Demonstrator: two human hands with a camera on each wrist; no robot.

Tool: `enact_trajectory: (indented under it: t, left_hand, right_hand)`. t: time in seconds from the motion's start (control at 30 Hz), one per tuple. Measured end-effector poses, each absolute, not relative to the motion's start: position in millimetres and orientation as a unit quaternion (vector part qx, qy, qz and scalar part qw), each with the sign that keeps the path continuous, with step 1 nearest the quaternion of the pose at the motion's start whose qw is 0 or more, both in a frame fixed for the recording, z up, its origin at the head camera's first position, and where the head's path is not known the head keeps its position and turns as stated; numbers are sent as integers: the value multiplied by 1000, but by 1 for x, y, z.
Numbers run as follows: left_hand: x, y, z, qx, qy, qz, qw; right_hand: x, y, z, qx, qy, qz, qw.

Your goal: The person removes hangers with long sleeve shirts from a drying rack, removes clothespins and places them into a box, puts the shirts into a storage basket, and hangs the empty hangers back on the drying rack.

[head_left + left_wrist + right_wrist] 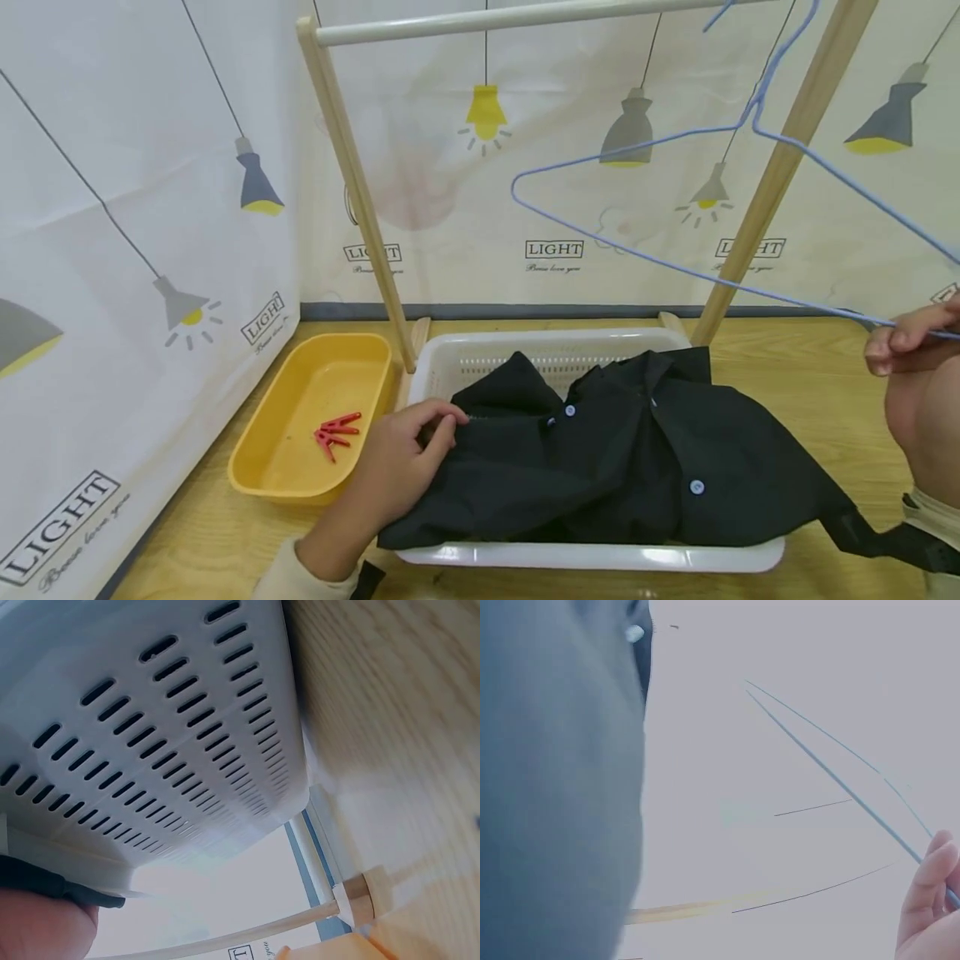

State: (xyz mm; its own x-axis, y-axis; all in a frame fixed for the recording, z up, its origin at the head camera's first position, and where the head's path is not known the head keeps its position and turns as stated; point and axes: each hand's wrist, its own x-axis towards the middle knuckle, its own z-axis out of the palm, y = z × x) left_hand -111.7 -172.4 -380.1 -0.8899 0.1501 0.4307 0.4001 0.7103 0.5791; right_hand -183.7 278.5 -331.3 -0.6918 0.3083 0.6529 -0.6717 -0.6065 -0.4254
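Note:
A black shirt (600,467) with pale buttons lies bunched over the white basket (600,557). My left hand (408,454) pinches the shirt's edge at the basket's left side; a fingertip (45,926) shows against the dark cloth in the left wrist view. Off to the right, my right hand (918,350) grips the bottom bar of a blue wire hanger (637,252), which is raised in front of the rack. The right wrist view has the hanger (840,780) between the fingers, with dark cloth (555,780) filling the left side.
A wooden rack with a white top rail (480,25) stands behind the basket. To the left, a yellow tray (277,433) holds several red clothespins (335,432). All stand on a wood-grain table (817,367) before lamp-patterned sheeting (420,167).

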Motion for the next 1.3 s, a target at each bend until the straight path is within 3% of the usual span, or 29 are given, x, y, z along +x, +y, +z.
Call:
enact_trajectory:
  t: [0.4,0.77,0.93,1.1,1.3]
  left_hand:
    - [-112,-174,-378,-143,-906,-361,172]
    - [-109,-172,-377,-133,-902,-374,170]
    - [-109,-172,-377,-137,-900,-375,173]
    - [-110,-172,-378,-136,-900,-377,170]
    - [-111,-174,-379,-135,-903,-371,170]
  right_hand:
    - [-205,282,-314,210,-407,817,351]
    - [-201,270,-313,205,-388,831,343]
    - [-198,264,-317,170,-426,810,365]
    - [-197,261,-320,139,-425,824,348]
    - [-196,256,-320,133,-455,796,377]
